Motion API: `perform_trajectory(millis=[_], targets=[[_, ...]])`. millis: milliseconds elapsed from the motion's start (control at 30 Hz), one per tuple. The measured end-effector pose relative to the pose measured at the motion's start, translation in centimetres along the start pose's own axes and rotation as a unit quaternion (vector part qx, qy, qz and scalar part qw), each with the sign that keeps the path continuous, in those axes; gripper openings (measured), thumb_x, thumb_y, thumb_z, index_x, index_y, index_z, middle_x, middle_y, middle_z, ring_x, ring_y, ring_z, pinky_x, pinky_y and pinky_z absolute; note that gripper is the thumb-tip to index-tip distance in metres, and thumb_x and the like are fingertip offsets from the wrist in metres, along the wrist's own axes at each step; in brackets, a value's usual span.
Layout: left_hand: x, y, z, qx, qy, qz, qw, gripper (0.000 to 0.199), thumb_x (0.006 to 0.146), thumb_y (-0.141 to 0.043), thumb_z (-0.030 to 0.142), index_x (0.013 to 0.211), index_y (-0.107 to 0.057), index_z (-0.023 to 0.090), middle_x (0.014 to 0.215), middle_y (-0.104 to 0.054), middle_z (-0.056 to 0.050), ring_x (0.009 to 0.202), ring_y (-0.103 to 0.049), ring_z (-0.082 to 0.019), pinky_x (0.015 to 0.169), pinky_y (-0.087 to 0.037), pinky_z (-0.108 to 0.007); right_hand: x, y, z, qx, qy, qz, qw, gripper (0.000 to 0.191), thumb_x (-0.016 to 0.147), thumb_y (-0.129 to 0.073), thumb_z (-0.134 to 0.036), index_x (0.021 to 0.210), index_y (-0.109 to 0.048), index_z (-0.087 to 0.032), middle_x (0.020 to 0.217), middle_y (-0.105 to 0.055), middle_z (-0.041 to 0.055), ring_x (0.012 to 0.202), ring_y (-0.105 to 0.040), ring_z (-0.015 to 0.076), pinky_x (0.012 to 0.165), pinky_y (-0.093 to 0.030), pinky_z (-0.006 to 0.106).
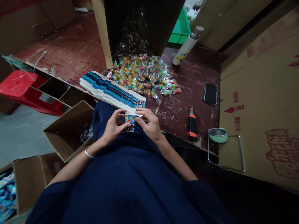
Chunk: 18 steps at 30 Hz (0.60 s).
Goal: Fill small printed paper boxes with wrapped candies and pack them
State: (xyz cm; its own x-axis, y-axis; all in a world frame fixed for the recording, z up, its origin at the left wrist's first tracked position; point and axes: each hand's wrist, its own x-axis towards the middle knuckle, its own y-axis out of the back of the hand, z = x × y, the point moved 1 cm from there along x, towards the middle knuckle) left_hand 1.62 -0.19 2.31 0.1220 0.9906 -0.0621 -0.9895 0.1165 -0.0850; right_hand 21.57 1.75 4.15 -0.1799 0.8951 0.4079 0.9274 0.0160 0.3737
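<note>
Centrally, the left hand (114, 124) is partly closed, its thumb and fingers gripping the left side of a small printed carton (130, 120). The right hand (149, 124) is likewise partly closed, with the thumb at the carton's right side and the fingers on a pale flap at its top. The small carton is located above the person's lap, just off the near edge of the surface (184, 84). A silver bracelet (89, 152) encircles the left wrist.

Directly beyond the hands, an overlapping row of blue-and-white carton blanks (112, 90) lies along the surface edge. Behind this row, a pile of clear candy packets (142, 73) spreads from the mouth of a large cardboard box (101, 28).

To the right of the pile, a white bottle (184, 51) with a floral print stands near a green crate (181, 29). Farther right lie a dark phone (210, 93) and, nearer the person, an orange-and-black cutter (192, 124), metal end facing away. A pale green cup (220, 137) is positioned at the surface's right end, beside a carton with red print (257, 109).

At the left, below surface level, are a red stool (20, 82) and an open cardboard box (65, 133) with small packs inside.
</note>
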Motion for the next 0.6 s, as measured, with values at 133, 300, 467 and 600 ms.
perform_trajectory(millis=[133, 300, 467, 600], targets=[[-0.3, -0.5, 0.1, 0.001, 0.009, -0.028, 1.0, 0.056, 0.072, -0.09, 0.041, 0.115, -0.062, 0.019, 0.101, -0.072, -0.003, 0.078, -0.075, -0.017, 0.073, -0.064, -0.029, -1.4, -1.7, 0.8, 0.085, -0.076, -0.005, 0.993, 0.021, 0.094, -0.071, -0.045, 0.1, -0.072, -0.025, 0.105, -0.075, 0.0044, 0.093, -0.073, 0.021, 0.078, -0.062, 0.034], [-0.1, -0.9, -0.5, 0.003, 0.022, -0.021, 1.0, 0.06, 0.068, -0.092, 0.048, 0.106, -0.057, 0.019, 0.101, -0.068, -0.002, 0.078, -0.07, -0.015, 0.07, -0.063, -0.027, -1.5, -2.7, 0.6, 0.135, -0.119, 0.034, 0.983, 0.024, 0.093, -0.069, -0.049, 0.09, -0.065, -0.025, 0.114, -0.074, 0.0075, 0.103, -0.073, 0.0245, 0.087, -0.062, 0.039], [0.0, -0.7, -0.8, 0.026, 0.01, 0.015, 0.999, 0.062, 0.064, -0.094, 0.042, 0.101, -0.049, 0.021, 0.098, -0.06, 0.001, 0.076, -0.065, -0.011, 0.068, -0.06, -0.022, -0.4, -2.8, 0.3, 0.18, -0.179, 0.02, 0.967, 0.04, 0.084, -0.075, -0.062, 0.091, -0.06, -0.026, 0.087, -0.071, 0.0025, 0.082, -0.071, 0.021, 0.078, -0.061, 0.036], [-0.2, -0.3, -0.4, 0.062, 0.014, -0.002, 0.998, 0.057, 0.07, -0.089, 0.033, 0.112, -0.051, 0.021, 0.106, -0.063, -0.002, 0.074, -0.069, -0.011, 0.069, -0.06, -0.024, 0.3, -2.2, 0.8, 0.185, -0.218, -0.047, 0.957, 0.044, 0.073, -0.084, -0.062, 0.082, -0.065, -0.023, 0.083, -0.071, 0.002, 0.077, -0.068, 0.0194, 0.072, -0.058, 0.033]])
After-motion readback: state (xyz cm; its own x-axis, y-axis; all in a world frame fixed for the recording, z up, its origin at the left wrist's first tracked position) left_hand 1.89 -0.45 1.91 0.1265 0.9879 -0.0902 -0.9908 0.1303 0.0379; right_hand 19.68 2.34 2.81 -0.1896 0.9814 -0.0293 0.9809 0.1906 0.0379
